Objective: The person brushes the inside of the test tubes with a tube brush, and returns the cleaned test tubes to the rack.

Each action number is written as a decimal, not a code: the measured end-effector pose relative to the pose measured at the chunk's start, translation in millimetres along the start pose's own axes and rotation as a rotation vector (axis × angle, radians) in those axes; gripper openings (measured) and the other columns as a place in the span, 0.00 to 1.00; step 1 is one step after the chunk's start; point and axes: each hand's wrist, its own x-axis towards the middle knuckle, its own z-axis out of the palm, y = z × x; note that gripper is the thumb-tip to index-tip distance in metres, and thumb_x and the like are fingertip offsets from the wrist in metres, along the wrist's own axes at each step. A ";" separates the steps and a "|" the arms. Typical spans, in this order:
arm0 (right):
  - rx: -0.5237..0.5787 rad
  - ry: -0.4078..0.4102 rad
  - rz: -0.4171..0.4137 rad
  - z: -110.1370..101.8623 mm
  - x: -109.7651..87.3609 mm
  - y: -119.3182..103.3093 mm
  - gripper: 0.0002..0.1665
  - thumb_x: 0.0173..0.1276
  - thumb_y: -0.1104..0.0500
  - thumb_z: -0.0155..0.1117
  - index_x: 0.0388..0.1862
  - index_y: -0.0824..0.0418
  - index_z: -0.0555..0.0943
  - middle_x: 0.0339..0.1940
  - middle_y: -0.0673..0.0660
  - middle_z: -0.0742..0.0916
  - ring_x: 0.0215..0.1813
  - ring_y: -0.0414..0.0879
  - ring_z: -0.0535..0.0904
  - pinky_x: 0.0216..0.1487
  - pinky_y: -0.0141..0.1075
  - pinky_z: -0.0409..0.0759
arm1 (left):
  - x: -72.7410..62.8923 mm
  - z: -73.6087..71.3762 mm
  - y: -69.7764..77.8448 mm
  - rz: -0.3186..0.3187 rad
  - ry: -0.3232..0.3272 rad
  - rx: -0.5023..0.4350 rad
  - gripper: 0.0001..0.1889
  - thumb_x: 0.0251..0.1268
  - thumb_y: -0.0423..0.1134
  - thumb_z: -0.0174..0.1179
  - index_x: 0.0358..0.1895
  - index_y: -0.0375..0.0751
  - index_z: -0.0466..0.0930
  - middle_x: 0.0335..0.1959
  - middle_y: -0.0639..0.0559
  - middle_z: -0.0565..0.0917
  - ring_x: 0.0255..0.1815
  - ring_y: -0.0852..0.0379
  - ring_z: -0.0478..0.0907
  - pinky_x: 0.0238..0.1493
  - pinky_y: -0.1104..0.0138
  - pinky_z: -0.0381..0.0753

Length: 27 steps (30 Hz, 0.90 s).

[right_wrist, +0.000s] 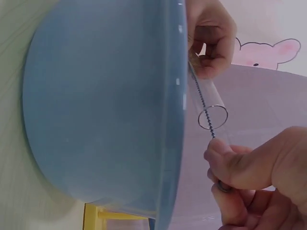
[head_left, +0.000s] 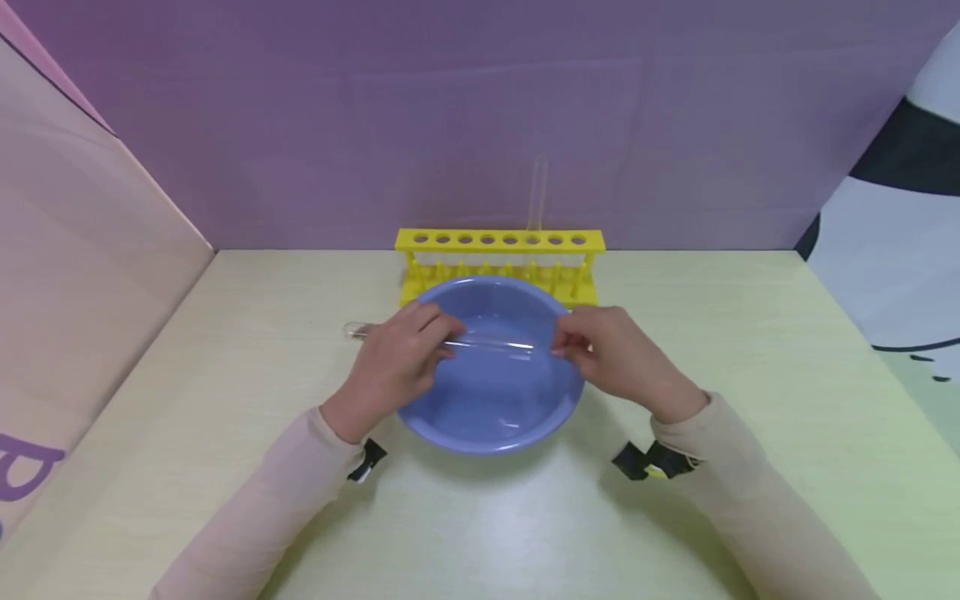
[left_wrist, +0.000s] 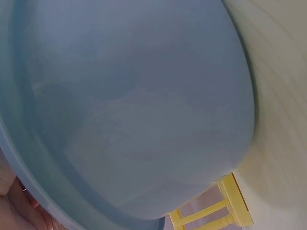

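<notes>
A blue bowl (head_left: 487, 446) stands in the middle of the table. My left hand (head_left: 438, 343) holds a clear test tube (head_left: 491, 343) level above it, the tube's closed end sticking out to the left. From the right, my right hand (head_left: 564, 347) pinches a thin wire brush at the tube's open end. In the right wrist view the tube's mouth (right_wrist: 212, 116) faces the camera. The twisted brush wire (right_wrist: 211, 129) runs into it from my right hand (right_wrist: 218, 165). The left wrist view shows mostly the bowl's outer wall (left_wrist: 144, 96).
A yellow test tube rack (head_left: 498, 242) stands just behind the bowl, with one clear tube (head_left: 537, 196) upright in it. A purple backdrop (head_left: 480, 125) closes the far edge of the table (head_left: 750, 350), and side panels (head_left: 75, 275) stand at left and right.
</notes>
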 end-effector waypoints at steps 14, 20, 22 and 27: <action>0.128 -0.157 0.156 -7.7 4.0 -1.6 0.11 0.57 0.72 0.66 0.21 0.60 0.77 0.20 0.51 0.82 0.23 0.40 0.75 0.25 0.32 0.75 | -4.5 0.7 -2.4 0.014 0.012 0.025 0.14 0.50 0.27 0.69 0.40 0.41 0.78 0.32 0.52 0.77 0.36 0.54 0.74 0.31 0.68 0.78; 0.168 -0.204 0.186 -4.8 2.9 2.2 0.11 0.58 0.71 0.66 0.21 0.60 0.77 0.20 0.53 0.82 0.23 0.40 0.75 0.25 0.31 0.74 | -5.3 2.9 -3.9 0.027 0.004 0.037 0.14 0.49 0.26 0.69 0.39 0.41 0.77 0.32 0.52 0.77 0.36 0.54 0.74 0.31 0.69 0.78; 0.188 -0.229 0.209 -6.3 2.2 5.4 0.11 0.58 0.71 0.66 0.21 0.59 0.77 0.20 0.53 0.82 0.23 0.41 0.74 0.24 0.31 0.73 | -4.6 4.6 -3.7 0.039 0.003 0.048 0.14 0.49 0.26 0.69 0.39 0.41 0.77 0.32 0.52 0.77 0.36 0.54 0.74 0.31 0.70 0.78; 0.256 -0.330 0.265 -13.1 2.4 15.6 0.09 0.60 0.68 0.65 0.23 0.61 0.78 0.18 0.50 0.79 0.24 0.42 0.69 0.25 0.31 0.70 | -3.4 7.9 -2.7 0.068 -0.007 0.068 0.15 0.49 0.26 0.69 0.39 0.41 0.76 0.34 0.52 0.78 0.36 0.54 0.74 0.31 0.70 0.78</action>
